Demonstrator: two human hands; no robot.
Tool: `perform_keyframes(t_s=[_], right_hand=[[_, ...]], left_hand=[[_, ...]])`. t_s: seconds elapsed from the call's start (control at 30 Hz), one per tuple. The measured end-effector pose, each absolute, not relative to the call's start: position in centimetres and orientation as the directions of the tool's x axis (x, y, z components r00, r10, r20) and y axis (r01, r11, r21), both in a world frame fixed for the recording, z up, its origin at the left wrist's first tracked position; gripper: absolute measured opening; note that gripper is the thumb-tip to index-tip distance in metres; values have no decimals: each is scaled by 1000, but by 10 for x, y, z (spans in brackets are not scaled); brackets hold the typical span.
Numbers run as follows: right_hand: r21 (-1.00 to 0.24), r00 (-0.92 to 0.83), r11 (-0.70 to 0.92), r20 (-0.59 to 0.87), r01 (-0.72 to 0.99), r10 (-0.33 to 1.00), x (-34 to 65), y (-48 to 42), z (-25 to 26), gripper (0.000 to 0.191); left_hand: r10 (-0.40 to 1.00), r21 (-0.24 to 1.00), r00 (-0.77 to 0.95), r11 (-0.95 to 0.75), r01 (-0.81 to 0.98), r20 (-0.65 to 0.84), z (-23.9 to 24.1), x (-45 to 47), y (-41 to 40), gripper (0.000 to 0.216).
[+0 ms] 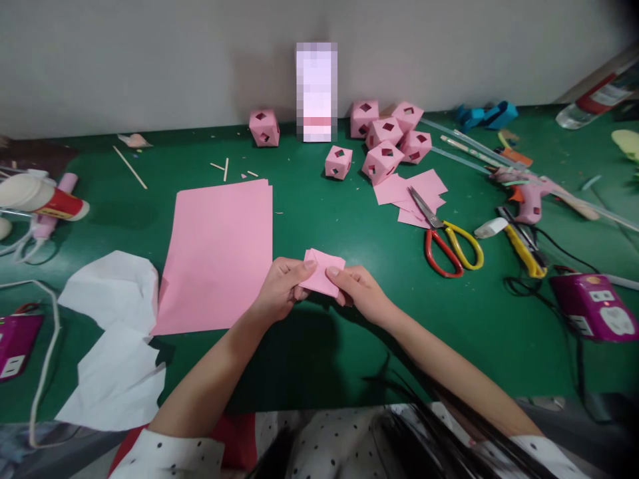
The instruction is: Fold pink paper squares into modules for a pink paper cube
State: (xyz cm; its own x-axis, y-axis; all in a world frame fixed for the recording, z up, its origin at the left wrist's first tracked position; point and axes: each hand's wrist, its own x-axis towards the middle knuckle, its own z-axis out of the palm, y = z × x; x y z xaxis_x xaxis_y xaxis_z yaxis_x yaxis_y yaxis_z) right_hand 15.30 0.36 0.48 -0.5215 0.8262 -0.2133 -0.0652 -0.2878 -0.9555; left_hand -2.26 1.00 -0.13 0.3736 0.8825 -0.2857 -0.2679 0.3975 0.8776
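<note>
A small folded piece of pink paper [323,271] is held between both hands, above the green table. My left hand [283,286] pinches its left side, thumb on top. At the right side my right hand [360,290] grips it the same way, with the fingers curled underneath. To the left lies a stack of large pink sheets [214,253]. Cut pink paper pieces [389,191] lie at the right, partly under scissors [439,229] with one red and one yellow handle. Several folded pink paper polyhedra with diamond-shaped holes [384,133] sit near the wall.
A blurred-out phone-like screen [317,93] leans on the wall. On the right are a pink glue gun [532,199], a yellow cutter [524,249] and a purple power box [594,306] with cables. Crumpled white paper [117,372] and a cup [44,196] lie left.
</note>
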Motion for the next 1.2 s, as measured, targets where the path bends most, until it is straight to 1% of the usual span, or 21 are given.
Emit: perform_keyframes(t_s=[0.17,0.27,0.33,0.4,0.47,0.57,0.7,0.8,0.9,1.03,1.13,1.2], right_hand=[[-959,-583,-281,-205,-41,786,150,2,7,63],[-967,-579,-253,-186,-37,794,152,3,8,63],[-970,-575,-244,-191,-16,796,154,4,9,64],[-970,-573,-242,-197,-2,795,157,4,9,64],[-971,-576,-238,-197,5,793,158,4,10,64],[-974,-577,-227,-194,15,793,159,4,10,65],[-978,-532,-209,-180,6,827,156,4,9,65],[-987,-492,-160,-148,17,858,153,3,8,64],[-990,-497,-134,-136,40,857,151,1,5,63],[-983,-471,-180,-174,33,865,149,0,1,65],[-973,-456,-228,-213,21,864,149,3,1,64],[-966,-471,-260,-231,4,851,151,5,3,64]], left_hand=[[888,866,328,416,-278,-321,-5,-22,11,60],[915,902,260,369,-227,-309,-9,-23,10,59],[932,927,244,319,-194,-270,-11,-23,9,61],[926,941,301,288,-179,-226,-10,-24,9,63],[896,942,388,296,-161,-215,-6,-24,9,63],[849,928,446,360,-99,-282,2,-24,10,58],[842,913,440,394,-104,-313,3,-25,10,58],[848,914,435,388,-120,-303,0,-24,9,56],[854,916,435,376,-138,-285,-2,-22,8,56],[877,927,394,350,-131,-275,-3,-19,9,56],[909,954,327,294,-62,-259,-4,-18,9,55],[913,964,326,266,-24,-244,-5,-18,9,56]])
